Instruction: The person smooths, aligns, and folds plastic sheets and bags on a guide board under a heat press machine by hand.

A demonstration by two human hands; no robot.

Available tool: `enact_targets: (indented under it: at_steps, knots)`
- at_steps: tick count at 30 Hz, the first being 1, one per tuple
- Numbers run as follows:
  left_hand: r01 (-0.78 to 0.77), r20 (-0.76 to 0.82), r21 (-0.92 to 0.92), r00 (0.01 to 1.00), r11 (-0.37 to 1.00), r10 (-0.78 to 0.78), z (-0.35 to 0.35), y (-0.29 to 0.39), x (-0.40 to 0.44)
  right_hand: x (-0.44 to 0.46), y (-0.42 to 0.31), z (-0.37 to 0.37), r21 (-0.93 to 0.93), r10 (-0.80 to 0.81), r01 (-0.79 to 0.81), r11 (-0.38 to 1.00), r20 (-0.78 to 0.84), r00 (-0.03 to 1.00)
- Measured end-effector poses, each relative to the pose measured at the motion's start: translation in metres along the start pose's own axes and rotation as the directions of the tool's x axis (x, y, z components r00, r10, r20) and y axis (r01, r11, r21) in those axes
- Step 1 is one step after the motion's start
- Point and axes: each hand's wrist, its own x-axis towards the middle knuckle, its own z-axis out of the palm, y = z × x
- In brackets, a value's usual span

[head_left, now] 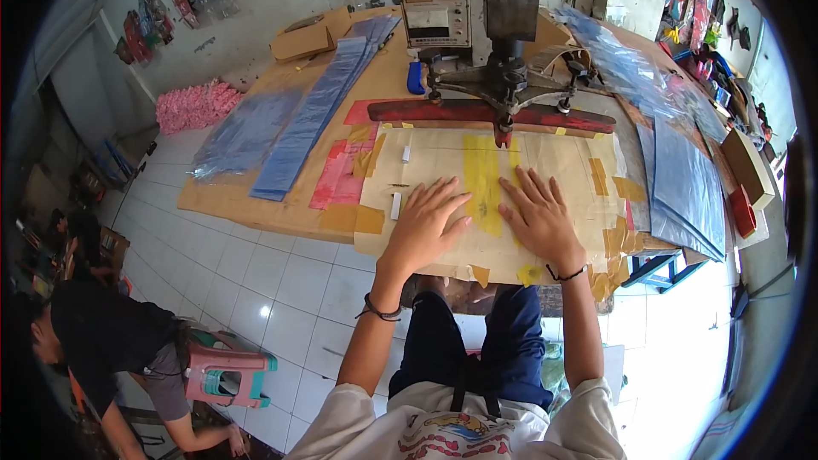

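My left hand (428, 223) lies flat, fingers stretched out, on a tan work board (430, 162) patched with brown tape. Palm down on the same board, to the right of a yellow strip (482, 192), is my right hand (545, 220), its fingers also extended. Neither hand grips anything. Whether a thin clear sheet lies under them I cannot tell. Beyond my fingertips, a long dark red bar (409, 112) hangs from the metal head (509, 85) of a press-like machine. Two small white pieces (395, 205) sit on the board left of my left hand.
Bluish plastic sheets lie in a long stack (311, 119) at left and another stack (686, 187) at right. A control box (434, 4) stands behind the bar. A cardboard box (311, 34) is at the back left. Another person (119, 341) bends beside a pink stool (223, 373).
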Motion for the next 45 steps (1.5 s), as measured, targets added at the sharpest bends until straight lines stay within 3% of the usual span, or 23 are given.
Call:
enact_targets:
  at_steps: [8,9,12,13,16,17,18,20,23,27,30,31,35,37,40,41,44,45]
  knots:
    - [-0.055,0.048,-0.082,0.997,0.995,0.059,-0.002,0.020,-0.013,-0.034,-0.009,-0.014,-0.038,0.036,-0.037,0.999,-0.015,0.999]
    - [-0.096,-0.015,-0.070,0.995,0.993,0.095,-0.001,0.028,-0.018,-0.046,-0.013,-0.019,-0.055,0.040,-0.041,0.998,-0.027,0.999]
    - [-0.025,0.191,-0.136,0.980,0.990,0.051,-0.029,0.057,-0.030,-0.081,-0.025,-0.042,0.011,0.034,-0.035,0.999,0.058,0.998]
    - [-0.013,0.220,-0.191,0.974,0.981,0.056,-0.031,0.057,-0.029,-0.086,-0.031,-0.056,-0.032,-0.027,0.026,0.999,-0.038,0.999]
    - [-0.037,0.065,-0.109,0.997,0.993,0.045,-0.031,0.051,-0.017,-0.082,-0.016,-0.091,0.271,0.169,-0.238,0.933,0.252,0.953]
    - [-0.081,-0.082,-0.088,0.994,0.993,0.074,-0.021,0.044,-0.013,-0.079,-0.006,-0.081,0.280,0.152,-0.148,0.948,0.007,0.988]
    - [-0.072,-0.076,-0.068,0.995,0.995,0.066,-0.016,0.042,-0.016,-0.071,-0.001,-0.089,0.160,0.132,-0.124,0.979,-0.042,0.990]
    - [-0.074,-0.085,-0.010,0.994,0.997,0.073,-0.015,0.037,-0.013,-0.054,0.031,-0.077,0.253,0.132,-0.091,0.963,-0.151,0.980]
    - [0.061,0.124,-0.022,0.991,0.998,-0.058,-0.028,0.052,-0.017,-0.044,0.066,-0.062,-0.015,-0.035,0.033,0.999,-0.210,0.977]
    - [0.103,0.226,0.035,0.968,0.994,-0.109,-0.031,0.056,-0.007,-0.043,0.074,-0.058,0.175,0.104,-0.105,0.979,0.016,0.994]
    - [-0.075,-0.089,-0.020,0.993,0.997,0.073,-0.011,0.053,0.005,-0.048,0.076,-0.059,0.202,0.070,-0.079,0.976,0.051,0.996]
    - [-0.105,-0.065,0.014,0.992,0.994,0.105,-0.003,0.047,0.008,-0.049,0.081,-0.057,0.214,0.043,-0.049,0.976,0.034,0.999]
    - [-0.025,0.087,-0.015,0.996,1.000,0.027,-0.001,0.050,0.022,-0.051,0.088,-0.053,0.306,0.000,0.004,0.952,-0.014,1.000]
    - [0.026,0.151,-0.009,0.988,1.000,-0.025,-0.009,0.050,0.027,-0.054,0.086,-0.054,0.341,0.062,-0.044,0.939,-0.043,0.997]
    - [0.067,0.109,-0.086,0.992,0.994,-0.058,-0.018,0.045,0.024,-0.054,0.084,-0.056,0.469,0.184,-0.170,0.867,0.016,0.983]
    - [-0.032,0.001,-0.123,0.999,0.992,0.032,-0.016,0.035,0.021,-0.054,0.084,-0.056,0.520,0.227,-0.223,0.824,0.058,0.972]
    - [0.199,0.068,-0.235,0.980,0.951,-0.188,-0.035,0.034,0.011,-0.053,0.083,-0.057,0.561,0.257,-0.255,0.787,0.076,0.963]
    - [0.207,0.092,-0.239,0.977,0.949,-0.190,-0.041,0.029,0.008,-0.052,0.084,-0.055,0.552,0.231,-0.217,0.805,0.047,0.972]
